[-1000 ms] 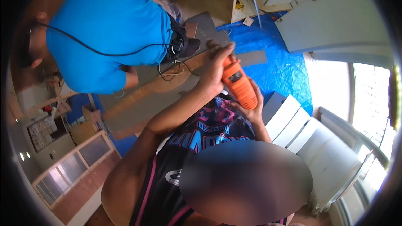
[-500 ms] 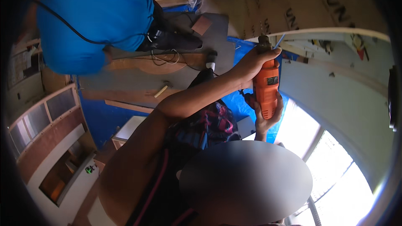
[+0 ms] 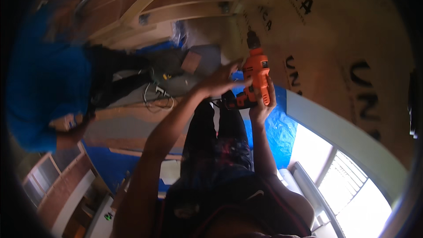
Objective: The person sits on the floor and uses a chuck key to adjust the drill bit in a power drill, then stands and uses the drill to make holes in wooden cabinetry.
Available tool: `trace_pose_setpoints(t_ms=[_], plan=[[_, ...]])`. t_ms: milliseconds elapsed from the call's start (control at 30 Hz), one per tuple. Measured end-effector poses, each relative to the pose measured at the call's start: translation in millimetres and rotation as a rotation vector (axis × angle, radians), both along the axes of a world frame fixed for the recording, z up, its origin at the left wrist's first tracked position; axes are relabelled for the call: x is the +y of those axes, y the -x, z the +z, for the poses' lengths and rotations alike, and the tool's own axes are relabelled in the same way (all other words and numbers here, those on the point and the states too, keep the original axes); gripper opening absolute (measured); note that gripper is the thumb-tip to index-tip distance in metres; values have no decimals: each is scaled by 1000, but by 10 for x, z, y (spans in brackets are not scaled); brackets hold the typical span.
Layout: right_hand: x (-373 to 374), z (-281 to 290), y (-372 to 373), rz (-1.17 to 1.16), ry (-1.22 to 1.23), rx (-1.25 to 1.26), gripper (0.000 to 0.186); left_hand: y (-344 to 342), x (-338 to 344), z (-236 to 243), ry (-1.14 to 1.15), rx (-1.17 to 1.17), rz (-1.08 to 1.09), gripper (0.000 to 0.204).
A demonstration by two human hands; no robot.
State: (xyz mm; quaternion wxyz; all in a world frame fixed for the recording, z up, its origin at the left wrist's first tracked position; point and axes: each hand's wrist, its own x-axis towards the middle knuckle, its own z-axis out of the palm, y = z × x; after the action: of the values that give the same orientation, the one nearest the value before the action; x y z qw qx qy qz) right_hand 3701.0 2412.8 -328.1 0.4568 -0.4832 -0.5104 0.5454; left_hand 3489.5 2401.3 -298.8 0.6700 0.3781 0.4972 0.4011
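Note:
An orange power drill with a dark chuck points up and away, its front end close to a large brown plywood sheet. My right hand is closed round the rear of the drill's body. Just left of the drill, my left hand has its fingers stretched out towards the tool's side; whether the fingertips touch it is unclear. Any bit in the chuck is too blurred to make out.
A co-worker in a blue shirt stands at the left, an arm reaching inward. Pale looped cable lies on the floor beyond my legs. Blue sheeting spreads below the plywood, and a bright window is at lower right.
The drill has moved left and slightly tilted. My left hand has come off its front to its side; my right hand still holds the rear. The co-worker now appears further left, and the view has shifted.

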Motion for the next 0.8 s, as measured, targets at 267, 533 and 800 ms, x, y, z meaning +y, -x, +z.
trace_pose_setpoints(t_ms=[267,533,800], plan=[[1854,-2518,1013,-55,-95,-122,59,-38,1015,-3445,-110,671,-44,99],[3078,-4508,1588,-173,-180,-52,54,209,2587,-5497,-383,616,477,71],[3576,-5102,1743,-239,-584,-78,55,267,3314,-6231,-795,520,507,69]])
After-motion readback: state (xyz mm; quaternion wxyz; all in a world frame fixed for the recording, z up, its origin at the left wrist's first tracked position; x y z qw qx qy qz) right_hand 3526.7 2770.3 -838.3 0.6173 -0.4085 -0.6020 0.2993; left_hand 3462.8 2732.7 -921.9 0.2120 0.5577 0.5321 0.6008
